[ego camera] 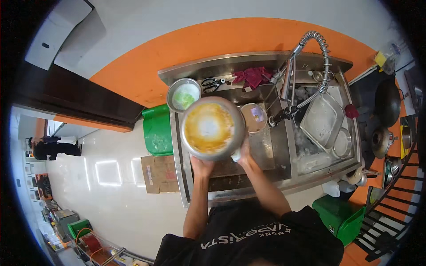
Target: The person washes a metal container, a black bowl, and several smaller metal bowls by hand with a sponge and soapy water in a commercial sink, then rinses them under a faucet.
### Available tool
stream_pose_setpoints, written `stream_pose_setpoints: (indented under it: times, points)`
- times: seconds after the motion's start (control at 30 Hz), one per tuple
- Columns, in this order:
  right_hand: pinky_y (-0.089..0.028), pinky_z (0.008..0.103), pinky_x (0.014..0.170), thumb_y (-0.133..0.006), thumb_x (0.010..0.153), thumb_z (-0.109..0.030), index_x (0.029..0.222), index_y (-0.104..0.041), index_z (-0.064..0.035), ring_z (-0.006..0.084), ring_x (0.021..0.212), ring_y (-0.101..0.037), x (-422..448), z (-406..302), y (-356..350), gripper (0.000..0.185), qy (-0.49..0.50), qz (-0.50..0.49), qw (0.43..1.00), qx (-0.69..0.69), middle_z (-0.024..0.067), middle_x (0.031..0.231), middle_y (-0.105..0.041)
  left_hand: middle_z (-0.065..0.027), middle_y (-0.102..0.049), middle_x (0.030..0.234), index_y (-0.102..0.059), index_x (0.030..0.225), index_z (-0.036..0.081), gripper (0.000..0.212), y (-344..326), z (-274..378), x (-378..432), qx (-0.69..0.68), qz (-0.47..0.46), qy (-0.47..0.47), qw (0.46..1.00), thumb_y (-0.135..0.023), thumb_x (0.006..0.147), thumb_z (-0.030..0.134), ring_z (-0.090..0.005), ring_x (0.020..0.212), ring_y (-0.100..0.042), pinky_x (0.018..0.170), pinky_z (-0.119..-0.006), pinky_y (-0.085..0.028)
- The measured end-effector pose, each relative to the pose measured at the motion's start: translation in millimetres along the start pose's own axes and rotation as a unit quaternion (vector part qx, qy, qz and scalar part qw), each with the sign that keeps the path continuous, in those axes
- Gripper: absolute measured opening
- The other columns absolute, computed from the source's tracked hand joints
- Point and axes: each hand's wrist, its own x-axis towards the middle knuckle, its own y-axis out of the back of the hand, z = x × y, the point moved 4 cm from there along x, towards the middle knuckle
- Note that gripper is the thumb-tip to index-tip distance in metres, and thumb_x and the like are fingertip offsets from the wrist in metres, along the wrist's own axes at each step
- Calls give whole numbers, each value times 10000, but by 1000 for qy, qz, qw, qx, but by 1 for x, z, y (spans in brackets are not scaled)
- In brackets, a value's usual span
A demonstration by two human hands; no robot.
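Observation:
A large round metal pot, its broad face marked with yellow-brown stains, is held up over the left basin of a stainless steel sink. My left hand grips its near edge. On its right side is my right hand, with something whitish at the fingers, perhaps a scrubber. Behind the pot, a metal bowl with white and green contents sits at the sink's corner. A round container with a pale purple item in it is just right of the pot, in the basin.
Black-handled scissors and a dark red cloth lie on the back ledge. A spring-neck faucet rises between the basins. The right basin holds a rectangular metal tray and a round dish. Green bins flank the sink. A person stands far left.

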Motion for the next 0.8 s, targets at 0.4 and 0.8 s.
stream_pose_setpoints:
  times: [0.4, 0.8]
  points:
    - [-459, 402, 1027, -489, 995, -446, 1444, -440, -13, 247, 1274, -520, 22, -67, 20, 626, -152, 90, 879, -443, 134, 1387, -559, -127, -647, 1180, -506, 1321, -63, 548, 38, -3, -4, -213, -62, 279, 934, -633, 956, 325, -210, 1080, -628, 933, -354, -520]
    - [-472, 419, 865, -658, 889, -308, 936, -718, -47, 325, 956, -619, 8, -29, -110, 272, 197, -128, 440, -867, 157, 971, -674, -113, -607, 1264, -471, 1390, -5, 627, -50, -9, 14, -164, -98, 281, 941, -483, 1007, 492, -215, 1140, -580, 971, -344, -454]
